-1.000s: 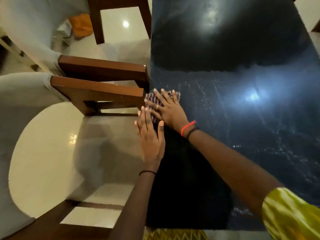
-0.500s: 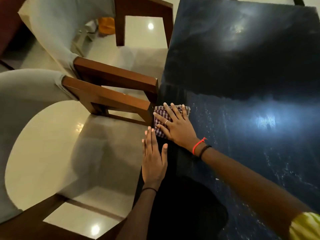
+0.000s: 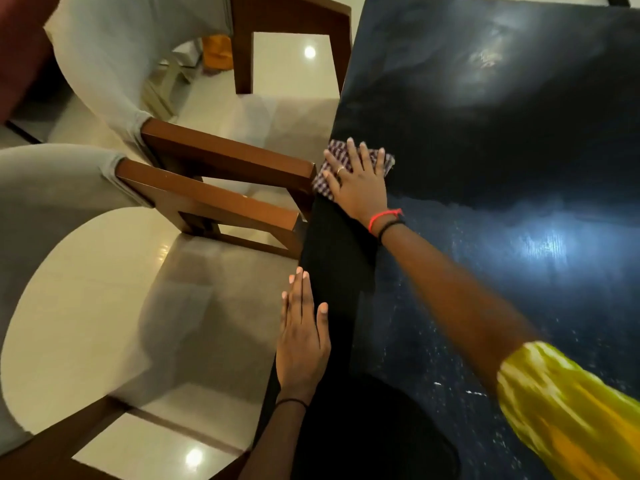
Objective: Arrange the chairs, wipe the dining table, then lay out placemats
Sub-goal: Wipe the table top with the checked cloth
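Note:
A dark glossy dining table (image 3: 502, 140) fills the right side of the head view. My right hand (image 3: 358, 181) lies flat with spread fingers on a checked cloth (image 3: 329, 181), pressing it onto the table close to the left edge. My left hand (image 3: 303, 336) is flat with fingers together at the table's left edge, nearer to me, holding nothing. Two chairs with grey upholstery and brown wooden arms, the near chair (image 3: 207, 199) and the far chair (image 3: 228, 155), stand at the table's left side, their arm ends near the cloth.
A cream tiled floor (image 3: 104, 306) shows under the chairs. Another wooden chair frame (image 3: 291, 15) stands further back along the table's left edge. An orange object (image 3: 216, 53) lies on the floor behind it.
My right hand has slid the cloth further away along the left edge. My left hand has stayed behind at the edge, so the gap between the hands has grown.

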